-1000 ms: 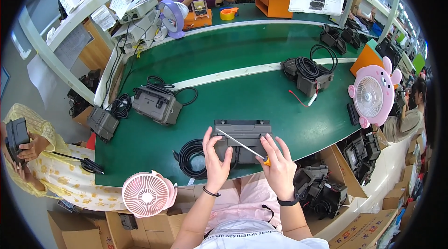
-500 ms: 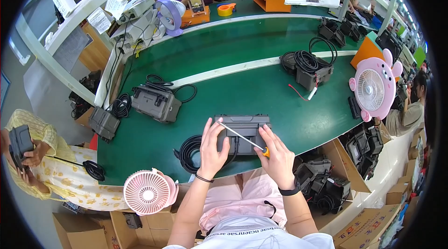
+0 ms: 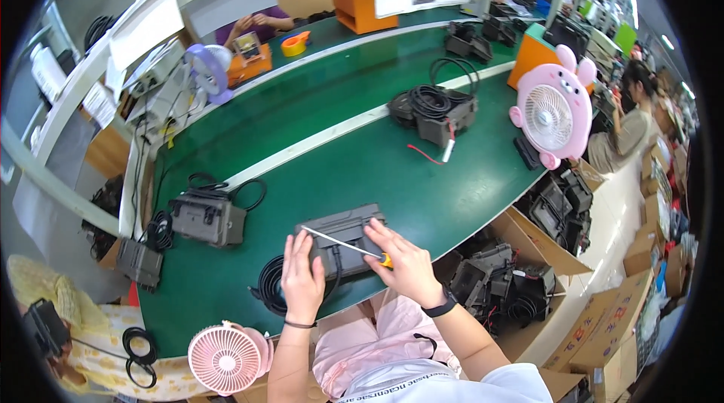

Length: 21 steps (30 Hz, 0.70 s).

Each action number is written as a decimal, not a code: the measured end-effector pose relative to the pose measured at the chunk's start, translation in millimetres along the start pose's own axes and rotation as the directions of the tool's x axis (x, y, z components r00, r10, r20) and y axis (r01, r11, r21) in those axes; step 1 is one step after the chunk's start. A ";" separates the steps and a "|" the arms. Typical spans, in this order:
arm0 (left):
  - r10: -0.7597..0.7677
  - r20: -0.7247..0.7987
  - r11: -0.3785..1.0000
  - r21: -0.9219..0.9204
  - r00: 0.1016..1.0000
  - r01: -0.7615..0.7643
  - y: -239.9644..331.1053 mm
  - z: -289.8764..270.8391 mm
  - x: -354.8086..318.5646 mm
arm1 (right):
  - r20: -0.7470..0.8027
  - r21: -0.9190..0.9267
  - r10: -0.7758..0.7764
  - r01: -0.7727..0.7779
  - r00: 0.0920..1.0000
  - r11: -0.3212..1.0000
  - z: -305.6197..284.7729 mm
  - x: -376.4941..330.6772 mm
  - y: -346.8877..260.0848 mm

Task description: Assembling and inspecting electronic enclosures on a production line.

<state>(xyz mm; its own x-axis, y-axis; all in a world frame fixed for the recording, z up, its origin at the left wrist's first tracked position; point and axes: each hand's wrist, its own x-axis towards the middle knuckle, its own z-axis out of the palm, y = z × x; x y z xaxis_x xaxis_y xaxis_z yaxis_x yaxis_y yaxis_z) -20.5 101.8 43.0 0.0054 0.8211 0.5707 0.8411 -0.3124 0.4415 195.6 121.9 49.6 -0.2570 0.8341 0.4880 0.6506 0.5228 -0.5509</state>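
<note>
A dark grey plastic box (image 3: pixel 348 216) with a lid lies in front of me on the green table, angled slightly. A coiled black cable (image 3: pixel 270 286) sits at its left and joins its near side. My left hand (image 3: pixel 303 280) rests against the box's left end, its fingers stretched out and its thumb apart. In my right hand (image 3: pixel 406 265) is a screwdriver (image 3: pixel 343 242), its yellow handle under the thumb and its thin metal shaft slanting across the box toward my left fingertips. My right fingers also lie on the box's right end.
Similar boxes with cables stand at the left (image 3: pixel 207 219) and far right (image 3: pixel 445 120). A pink fan (image 3: pixel 228 358) is at the near left edge, a rabbit-shaped fan (image 3: pixel 554 118) at the right. A carton (image 3: pixel 539 248) of boxes stands below the right edge. Other people work around the table.
The view has swung to the right, so the table's things appear further left. The box now sits at a slant. Both hands keep their places at its ends, the screwdriver still in the right.
</note>
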 end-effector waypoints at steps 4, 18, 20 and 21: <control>0.004 0.030 0.999 0.039 1.000 -0.005 -0.3 -0.7 -10.8 | -0.003 0.038 0.000 0.000 1.000 0.999 0.9 1.4 2.8; 0.012 -0.027 1.000 0.005 1.000 -0.012 4.6 10.9 -21.0 | -0.050 0.186 0.114 -0.103 0.992 0.977 8.2 -8.2 2.5; 0.017 -0.040 1.000 0.013 0.999 -0.016 5.8 12.0 -20.8 | -0.081 0.208 0.120 -0.101 0.990 0.973 10.7 -10.6 4.1; 0.009 -0.038 1.000 0.021 0.999 -0.008 6.0 12.3 -20.8 | -0.101 0.246 0.129 -0.101 0.986 0.964 12.9 -11.9 4.8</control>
<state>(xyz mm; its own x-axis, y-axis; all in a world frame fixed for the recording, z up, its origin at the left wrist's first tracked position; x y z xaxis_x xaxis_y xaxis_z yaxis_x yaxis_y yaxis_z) -9.0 88.7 25.3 -0.0075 0.7993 0.6008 0.8523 -0.3091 0.4219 192.6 116.7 32.5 -0.0972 0.8726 0.4787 0.4773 0.4629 -0.7469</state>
